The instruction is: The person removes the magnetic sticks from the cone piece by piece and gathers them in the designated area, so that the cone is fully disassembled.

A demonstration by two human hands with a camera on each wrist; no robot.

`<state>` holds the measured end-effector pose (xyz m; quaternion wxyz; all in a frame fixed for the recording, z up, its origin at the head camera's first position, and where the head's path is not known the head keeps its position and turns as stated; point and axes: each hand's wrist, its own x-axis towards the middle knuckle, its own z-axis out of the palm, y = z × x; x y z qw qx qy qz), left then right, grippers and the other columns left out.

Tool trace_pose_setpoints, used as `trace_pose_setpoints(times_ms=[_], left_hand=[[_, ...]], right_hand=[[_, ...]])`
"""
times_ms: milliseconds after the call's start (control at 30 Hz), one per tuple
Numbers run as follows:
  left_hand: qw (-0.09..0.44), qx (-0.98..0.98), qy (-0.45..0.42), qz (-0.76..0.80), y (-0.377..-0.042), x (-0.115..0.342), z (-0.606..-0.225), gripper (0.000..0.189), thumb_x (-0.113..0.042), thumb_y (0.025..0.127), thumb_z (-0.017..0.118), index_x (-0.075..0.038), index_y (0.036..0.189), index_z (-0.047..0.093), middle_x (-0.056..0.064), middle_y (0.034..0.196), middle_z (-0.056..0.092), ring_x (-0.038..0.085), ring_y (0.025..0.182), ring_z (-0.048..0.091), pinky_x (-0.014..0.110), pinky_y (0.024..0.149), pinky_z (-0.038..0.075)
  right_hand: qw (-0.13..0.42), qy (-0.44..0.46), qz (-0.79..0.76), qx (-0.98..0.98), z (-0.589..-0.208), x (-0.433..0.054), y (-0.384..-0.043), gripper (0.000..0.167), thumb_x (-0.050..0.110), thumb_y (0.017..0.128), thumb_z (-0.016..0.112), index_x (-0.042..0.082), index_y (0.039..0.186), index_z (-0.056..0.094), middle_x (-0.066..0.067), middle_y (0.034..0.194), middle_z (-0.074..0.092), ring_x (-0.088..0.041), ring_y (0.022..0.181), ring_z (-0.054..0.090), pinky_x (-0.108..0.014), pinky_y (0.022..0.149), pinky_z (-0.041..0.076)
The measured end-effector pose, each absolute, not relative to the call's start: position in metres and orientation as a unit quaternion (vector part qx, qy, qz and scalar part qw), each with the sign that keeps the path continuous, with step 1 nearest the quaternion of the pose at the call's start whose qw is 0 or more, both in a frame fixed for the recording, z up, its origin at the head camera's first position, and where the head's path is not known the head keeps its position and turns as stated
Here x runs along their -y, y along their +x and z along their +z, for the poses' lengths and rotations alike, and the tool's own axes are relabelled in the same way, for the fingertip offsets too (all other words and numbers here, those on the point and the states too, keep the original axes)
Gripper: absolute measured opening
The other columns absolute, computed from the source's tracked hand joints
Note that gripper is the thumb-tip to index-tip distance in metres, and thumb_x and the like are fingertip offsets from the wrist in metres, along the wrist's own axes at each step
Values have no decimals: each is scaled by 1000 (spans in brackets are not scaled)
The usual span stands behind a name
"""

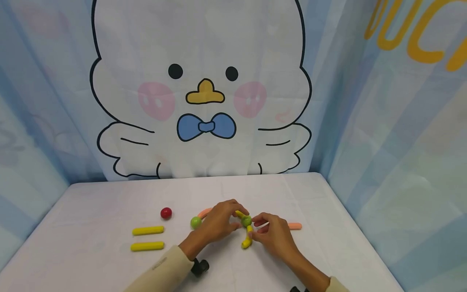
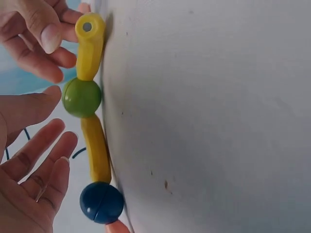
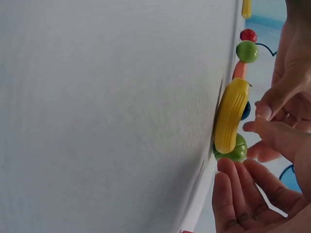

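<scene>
My left hand is beside a green ball, fingers spread and loosely bent with nothing in them. From the other side my right hand reaches its relaxed fingertips close to a curved yellow stick joined to that ball; whether they touch it I cannot tell. In the left wrist view, a silver dot marks the curved stick's free end, and a second yellow stick links the green ball to a dark blue ball. An orange stick shows below the blue ball.
Two straight yellow sticks lie at the left of the white table, with a red ball behind them. Another green ball and an orange stick are left of my left hand. An orange stick lies beyond my right hand.
</scene>
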<state>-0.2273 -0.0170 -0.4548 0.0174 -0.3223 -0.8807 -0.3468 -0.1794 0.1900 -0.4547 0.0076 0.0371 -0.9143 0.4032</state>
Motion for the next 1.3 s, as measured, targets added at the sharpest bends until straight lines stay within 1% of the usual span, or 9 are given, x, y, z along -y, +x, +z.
trace_pose_setpoints(times_ms=[267,400,600,767,867,967,1133,1200,1300], left_hand=[[16,886,-321,-334,-232,8,-459,30,-9,88,87,-15,116,80,-1,114,77,18,98,72,30,90,57],[13,891,-318,-323,-234,5,-461,29,-9,88,87,-16,116,80,-4,111,78,16,96,71,28,88,56],[8,896,-311,-316,-237,3,-464,26,-8,89,85,-17,113,81,-5,108,79,12,91,68,25,84,55],[5,897,-306,-318,-238,2,-465,24,-8,90,84,-18,112,82,-5,109,79,11,90,66,24,84,54],[3,898,-305,-317,-239,2,-466,24,-9,91,84,-19,113,82,-6,110,79,11,90,66,24,84,54],[3,897,-306,-320,-240,2,-467,25,-9,90,84,-19,113,82,-5,111,79,12,91,66,24,84,54],[8,896,-310,-319,-241,1,-468,27,-7,89,85,-19,113,81,-6,111,79,11,93,68,25,85,56],[7,895,-312,-318,-240,1,-468,28,-7,89,85,-19,113,81,-6,111,78,10,93,68,25,85,56],[3,895,-314,-317,-240,0,-467,28,-7,89,85,-19,114,81,-7,110,78,9,93,67,24,85,55]], right_hand=[[-6,51,381,923,-457,-187,-181,27,19,80,94,11,101,79,2,95,77,-9,79,69,-25,71,58],[0,55,379,924,-457,-185,-180,25,20,79,95,12,98,80,2,92,78,-8,77,68,-25,70,58],[10,46,367,929,-458,-179,-181,28,25,77,96,12,94,79,3,86,76,-8,79,66,-26,72,54],[8,31,345,938,-457,-175,-185,30,28,78,96,11,91,75,5,79,70,-9,75,62,-24,66,49],[7,29,339,940,-457,-174,-188,29,25,78,96,10,89,72,4,76,67,-9,70,60,-22,61,48],[4,30,334,942,-457,-174,-189,27,19,77,95,10,88,71,4,75,66,-9,69,59,-21,60,47],[-13,33,330,943,-453,-177,-189,23,11,77,92,12,87,71,3,76,66,-10,71,60,-22,61,49],[-17,30,331,943,-451,-180,-187,23,11,77,92,13,87,72,3,77,67,-11,72,60,-24,63,50],[-7,20,328,944,-447,-188,-184,21,12,77,93,16,86,74,4,77,68,-12,74,60,-28,66,49]])
